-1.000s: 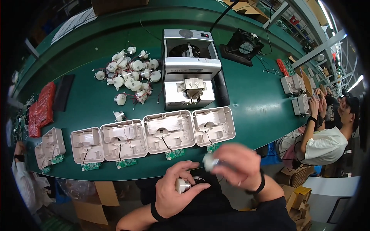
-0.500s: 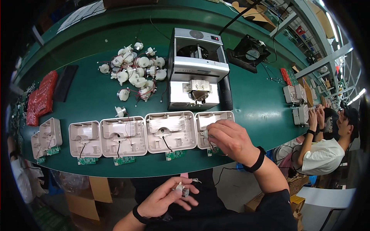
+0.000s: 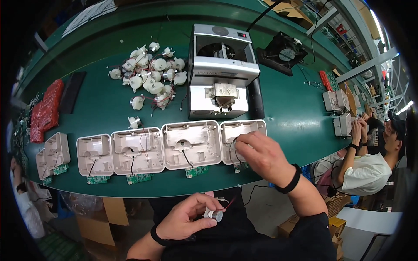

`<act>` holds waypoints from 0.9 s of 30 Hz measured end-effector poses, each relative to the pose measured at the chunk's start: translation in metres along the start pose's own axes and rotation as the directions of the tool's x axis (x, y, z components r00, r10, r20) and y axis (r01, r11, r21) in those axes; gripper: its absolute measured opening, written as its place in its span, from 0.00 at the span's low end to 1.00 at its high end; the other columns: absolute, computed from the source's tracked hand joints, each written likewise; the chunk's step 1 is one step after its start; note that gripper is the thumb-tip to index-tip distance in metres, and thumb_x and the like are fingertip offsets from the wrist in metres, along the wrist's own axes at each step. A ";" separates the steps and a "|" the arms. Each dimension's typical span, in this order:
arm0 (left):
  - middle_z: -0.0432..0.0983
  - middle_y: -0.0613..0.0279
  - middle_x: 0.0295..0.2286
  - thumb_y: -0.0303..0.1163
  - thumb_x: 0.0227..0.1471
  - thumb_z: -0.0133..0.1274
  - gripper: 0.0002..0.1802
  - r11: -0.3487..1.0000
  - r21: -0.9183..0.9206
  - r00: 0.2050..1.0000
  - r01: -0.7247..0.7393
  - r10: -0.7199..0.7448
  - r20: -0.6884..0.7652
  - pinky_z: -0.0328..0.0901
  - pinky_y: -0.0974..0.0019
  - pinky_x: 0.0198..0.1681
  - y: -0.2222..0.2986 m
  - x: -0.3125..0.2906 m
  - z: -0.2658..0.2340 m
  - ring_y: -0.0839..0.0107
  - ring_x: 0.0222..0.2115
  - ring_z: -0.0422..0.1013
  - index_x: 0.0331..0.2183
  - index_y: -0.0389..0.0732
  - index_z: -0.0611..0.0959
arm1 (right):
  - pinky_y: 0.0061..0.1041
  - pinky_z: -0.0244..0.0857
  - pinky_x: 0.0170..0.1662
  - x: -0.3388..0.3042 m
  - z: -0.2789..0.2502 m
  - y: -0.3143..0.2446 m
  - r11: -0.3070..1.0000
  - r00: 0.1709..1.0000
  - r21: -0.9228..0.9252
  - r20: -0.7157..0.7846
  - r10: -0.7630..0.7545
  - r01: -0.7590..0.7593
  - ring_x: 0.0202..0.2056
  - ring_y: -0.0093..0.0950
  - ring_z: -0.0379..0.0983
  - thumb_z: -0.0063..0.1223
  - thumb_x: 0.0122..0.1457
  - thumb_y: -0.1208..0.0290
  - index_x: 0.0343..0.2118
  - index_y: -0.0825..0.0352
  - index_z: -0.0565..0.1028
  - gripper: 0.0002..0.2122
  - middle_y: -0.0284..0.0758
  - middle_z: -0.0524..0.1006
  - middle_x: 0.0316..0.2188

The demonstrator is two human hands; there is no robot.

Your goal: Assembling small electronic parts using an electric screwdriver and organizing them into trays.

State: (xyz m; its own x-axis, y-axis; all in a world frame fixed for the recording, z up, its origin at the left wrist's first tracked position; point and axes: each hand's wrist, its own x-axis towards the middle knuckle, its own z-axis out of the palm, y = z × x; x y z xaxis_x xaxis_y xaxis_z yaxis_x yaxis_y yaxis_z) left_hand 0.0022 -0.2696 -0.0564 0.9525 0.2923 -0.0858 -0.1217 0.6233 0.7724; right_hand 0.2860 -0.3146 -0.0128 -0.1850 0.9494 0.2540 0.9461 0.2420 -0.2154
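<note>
In my left hand [image 3: 185,219], near the front edge of the bench, is a small motor [image 3: 216,215] with a silver end, a white body and thin wires. My right hand [image 3: 266,157] reaches into the rightmost white plastic housing [image 3: 241,126]. Its fingers are pinched on a small pale part [image 3: 234,144], mostly hidden behind them. More open housings stand to the left in a row, one [image 3: 191,130] beside it. A black cable runs from each to a green circuit board [image 3: 197,172] at the bench edge. A single motor [image 3: 134,122] lies behind the row.
A heap of white motors [image 3: 150,74] with red wires lies beyond the housings. Beside it stands a silver machine [image 3: 224,71], with a black fan [image 3: 285,54] to its right. Red bubble wrap [image 3: 47,111] lies at left. A co-worker [image 3: 365,172] handles housings at far right.
My left hand has turned the motor, so its silver end faces up more and the fingers close on it. My right hand stays at the rightmost housing, shifted slightly.
</note>
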 end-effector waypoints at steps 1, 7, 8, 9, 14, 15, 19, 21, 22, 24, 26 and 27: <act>0.73 0.54 0.43 0.16 0.53 0.57 0.20 1.000 -0.007 1.000 0.009 -0.010 -0.012 0.67 0.63 0.52 0.001 0.000 0.000 0.63 0.49 0.72 0.45 0.39 0.70 | 0.29 0.71 0.37 0.001 -0.004 -0.002 1.000 1.000 -0.002 0.001 -0.007 0.007 0.36 0.34 0.75 0.61 0.46 0.81 0.37 0.68 0.76 0.13 0.36 0.77 0.39; 0.71 0.53 0.46 0.15 0.54 0.55 0.19 0.986 -0.105 0.986 -0.127 0.114 -0.121 0.64 0.61 0.56 0.003 0.002 -0.004 0.64 0.51 0.70 0.45 0.38 0.69 | 0.28 0.71 0.32 -0.005 -0.024 -0.052 0.973 0.987 0.226 -0.145 0.073 -0.039 0.30 0.33 0.76 0.63 0.48 0.79 0.37 0.68 0.77 0.11 0.37 0.78 0.35; 0.70 0.53 0.48 0.13 0.55 0.53 0.19 0.981 -0.100 0.983 -0.165 0.155 -0.094 0.64 0.62 0.57 0.004 0.003 -0.006 0.65 0.52 0.70 0.46 0.37 0.69 | 0.28 0.70 0.30 -0.004 -0.020 -0.068 0.934 0.992 0.351 -0.083 0.097 -0.062 0.28 0.32 0.76 0.63 0.49 0.79 0.36 0.68 0.78 0.10 0.37 0.78 0.33; 0.70 0.53 0.48 0.13 0.55 0.53 0.19 0.983 -0.100 0.985 -0.155 0.146 -0.093 0.64 0.62 0.57 0.005 0.004 -0.006 0.65 0.52 0.70 0.46 0.37 0.69 | 0.27 0.70 0.29 -0.004 -0.018 -0.076 0.879 0.993 0.469 -0.021 0.113 -0.090 0.26 0.31 0.76 0.63 0.50 0.78 0.35 0.68 0.78 0.09 0.37 0.78 0.31; 0.71 0.55 0.47 0.17 0.57 0.53 0.21 0.994 -0.093 0.987 -0.054 0.040 -0.153 0.66 0.64 0.54 0.015 0.003 -0.002 0.66 0.50 0.70 0.51 0.36 0.69 | 0.24 0.66 0.24 -0.011 -0.016 -0.058 0.904 0.998 0.427 0.062 -0.031 0.002 0.20 0.28 0.73 0.63 0.51 0.77 0.32 0.68 0.79 0.06 0.34 0.77 0.22; 0.71 0.55 0.47 0.19 0.57 0.54 0.21 0.996 -0.089 0.983 0.009 -0.025 -0.183 0.66 0.65 0.53 0.019 0.001 -0.001 0.66 0.50 0.71 0.51 0.37 0.70 | 0.24 0.65 0.23 -0.010 -0.021 -0.058 0.883 1.000 0.469 0.024 0.004 -0.015 0.18 0.27 0.72 0.63 0.51 0.77 0.31 0.68 0.79 0.05 0.33 0.77 0.20; 0.72 0.56 0.47 0.25 0.56 0.57 0.19 0.923 0.383 0.992 0.047 0.001 -0.123 0.67 0.66 0.50 0.021 0.002 0.003 0.65 0.46 0.73 0.50 0.38 0.76 | 0.22 0.63 0.20 -0.004 -0.023 -0.063 0.831 0.991 0.555 -0.090 0.098 -0.032 0.15 0.25 0.70 0.64 0.50 0.79 0.29 0.68 0.79 0.04 0.31 0.75 0.16; 0.72 0.56 0.47 0.27 0.55 0.59 0.19 0.805 0.593 0.998 0.016 0.026 -0.063 0.68 0.66 0.49 0.023 0.005 0.007 0.64 0.44 0.74 0.49 0.39 0.78 | 0.22 0.62 0.19 -0.002 -0.017 -0.069 0.825 0.977 0.565 -0.161 0.137 -0.023 0.15 0.25 0.70 0.64 0.49 0.79 0.28 0.68 0.80 0.04 0.31 0.75 0.16; 0.72 0.56 0.46 0.26 0.53 0.60 0.19 0.753 0.658 0.997 -0.008 0.059 -0.055 0.68 0.66 0.49 0.026 0.007 0.010 0.64 0.44 0.74 0.48 0.38 0.78 | 0.22 0.62 0.19 -0.001 -0.017 -0.068 0.825 0.977 0.565 -0.165 0.136 -0.019 0.15 0.25 0.70 0.64 0.49 0.79 0.28 0.68 0.80 0.04 0.31 0.75 0.16; 0.73 0.56 0.45 0.24 0.48 0.62 0.20 0.634 0.772 0.993 -0.050 0.117 -0.032 0.70 0.65 0.48 0.034 0.010 0.014 0.62 0.42 0.74 0.45 0.37 0.80 | 0.22 0.63 0.19 0.002 -0.018 -0.068 0.830 0.978 0.557 -0.182 0.105 0.014 0.15 0.25 0.70 0.64 0.49 0.80 0.27 0.68 0.79 0.03 0.31 0.75 0.16; 0.73 0.56 0.44 0.24 0.47 0.62 0.20 0.506 0.856 0.986 -0.104 0.164 0.023 0.70 0.65 0.47 0.043 0.013 0.014 0.61 0.42 0.74 0.45 0.37 0.81 | 0.22 0.63 0.19 0.003 -0.017 -0.068 0.832 0.977 0.553 -0.194 0.090 0.034 0.15 0.24 0.70 0.64 0.49 0.80 0.27 0.68 0.79 0.03 0.31 0.75 0.16; 0.74 0.56 0.43 0.23 0.46 0.63 0.20 0.368 0.917 0.976 -0.155 0.202 0.084 0.70 0.65 0.47 0.048 0.015 0.014 0.61 0.42 0.74 0.44 0.38 0.81 | 0.22 0.63 0.19 0.003 -0.017 -0.069 0.835 0.976 0.549 -0.198 0.089 0.035 0.15 0.24 0.70 0.64 0.49 0.80 0.27 0.68 0.79 0.03 0.31 0.75 0.16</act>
State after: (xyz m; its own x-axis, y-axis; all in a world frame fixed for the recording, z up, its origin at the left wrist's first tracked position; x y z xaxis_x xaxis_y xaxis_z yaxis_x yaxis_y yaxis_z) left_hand 0.0146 -0.2456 -0.0120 0.9283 0.3502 0.1251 0.0635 -0.4807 0.8746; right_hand 0.2250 -0.3323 0.0186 -0.0434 0.9087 0.4151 0.6380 0.3449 -0.6885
